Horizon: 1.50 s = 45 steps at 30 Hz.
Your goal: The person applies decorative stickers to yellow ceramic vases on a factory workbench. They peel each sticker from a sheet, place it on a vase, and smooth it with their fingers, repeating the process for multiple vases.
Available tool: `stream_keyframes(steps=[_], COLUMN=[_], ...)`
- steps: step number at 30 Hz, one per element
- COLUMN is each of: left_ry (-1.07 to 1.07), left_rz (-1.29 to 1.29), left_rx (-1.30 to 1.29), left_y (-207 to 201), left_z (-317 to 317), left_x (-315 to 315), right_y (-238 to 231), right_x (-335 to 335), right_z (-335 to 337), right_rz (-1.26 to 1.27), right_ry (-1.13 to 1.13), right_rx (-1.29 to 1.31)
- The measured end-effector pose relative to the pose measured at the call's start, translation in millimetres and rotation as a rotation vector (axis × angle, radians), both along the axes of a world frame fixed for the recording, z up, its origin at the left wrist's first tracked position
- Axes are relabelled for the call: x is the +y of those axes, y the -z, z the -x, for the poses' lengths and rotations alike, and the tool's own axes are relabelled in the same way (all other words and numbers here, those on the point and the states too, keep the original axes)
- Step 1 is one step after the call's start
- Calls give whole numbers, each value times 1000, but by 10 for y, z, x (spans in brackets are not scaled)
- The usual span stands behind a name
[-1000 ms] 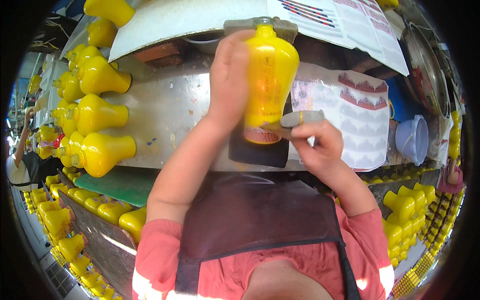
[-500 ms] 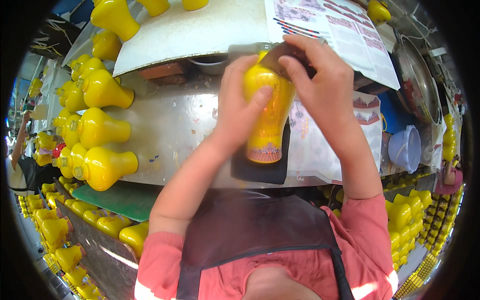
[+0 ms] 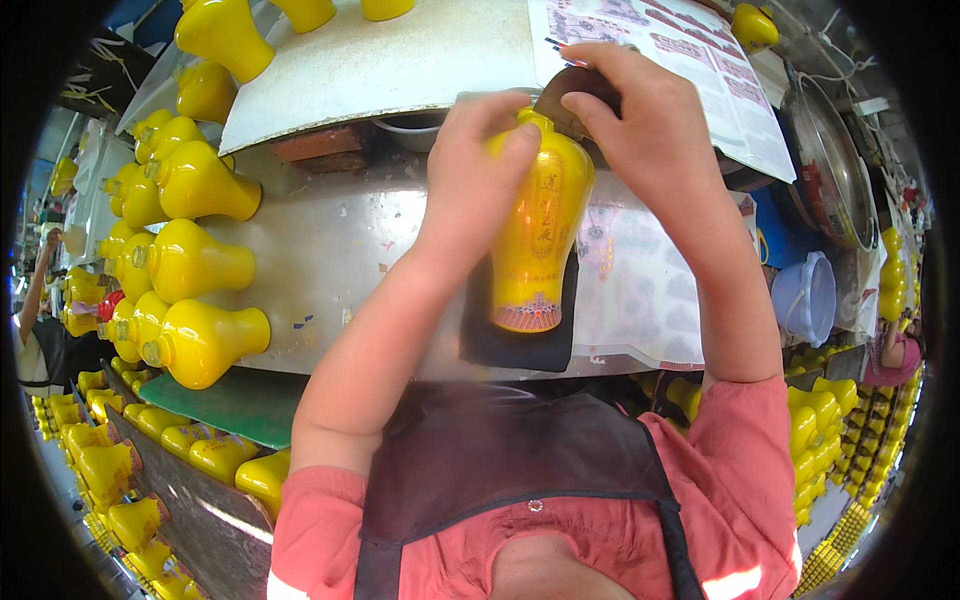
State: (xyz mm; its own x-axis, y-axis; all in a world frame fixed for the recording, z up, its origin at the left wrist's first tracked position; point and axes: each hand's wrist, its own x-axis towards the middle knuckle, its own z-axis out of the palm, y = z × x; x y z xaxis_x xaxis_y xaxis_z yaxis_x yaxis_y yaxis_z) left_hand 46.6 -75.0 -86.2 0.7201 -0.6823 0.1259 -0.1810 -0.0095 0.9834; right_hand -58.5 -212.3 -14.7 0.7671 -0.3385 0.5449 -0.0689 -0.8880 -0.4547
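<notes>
A glossy yellow bottle (image 3: 545, 240) with printed characters and a patterned band near its base lies on a black pad (image 3: 515, 352), its neck pointing away from me. My left hand (image 3: 470, 165) is closed around the bottle's shoulder and neck, thumb across the top. In my right hand (image 3: 650, 125), a thin dark brown scraper-like piece (image 3: 580, 90) is pinched between thumb and fingers, beside the neck. Its lower edge is at the bottle's right shoulder; whether it touches is hard to tell. The fingers of my left hand hide part of the neck.
Yellow bottles (image 3: 205, 260) lie in a row at the left of the metal table (image 3: 350, 240). Ahead is a raised white board (image 3: 420, 60) with printed decal sheets (image 3: 690, 60). A lavender bucket (image 3: 805, 298) and a metal pan (image 3: 835, 160) stand at right.
My left thumb has shifted up from the bottle's front to its shoulder, uncovering the printed characters. My right hand with the scraper has moved slightly up and away.
</notes>
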Motion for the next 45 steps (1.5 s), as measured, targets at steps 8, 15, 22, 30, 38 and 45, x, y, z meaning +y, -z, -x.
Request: stream_keyframes(steps=[8,15,22,30,38,45], left_ry=[10,39,163,-25,77,-12], left_rz=[294,336,283,139,308,241], left_rx=[574,548,381,35,249,15], left_y=[-147,-105,-64,236,240,315], left_z=[35,-21,51,163,205,266], left_x=[56,197,254,137,179,229], right_y=[-98,44,237,599,807,747], right_x=[107,247,478,583,653,496], right_z=[-27,275,565,1006,1064,1006], right_rz=[235,495,283,-132,-209,-1114], right_ry=[-122,-266,-338,-418,-399,25], right_rx=[98,-31,-74,-65,-137,154])
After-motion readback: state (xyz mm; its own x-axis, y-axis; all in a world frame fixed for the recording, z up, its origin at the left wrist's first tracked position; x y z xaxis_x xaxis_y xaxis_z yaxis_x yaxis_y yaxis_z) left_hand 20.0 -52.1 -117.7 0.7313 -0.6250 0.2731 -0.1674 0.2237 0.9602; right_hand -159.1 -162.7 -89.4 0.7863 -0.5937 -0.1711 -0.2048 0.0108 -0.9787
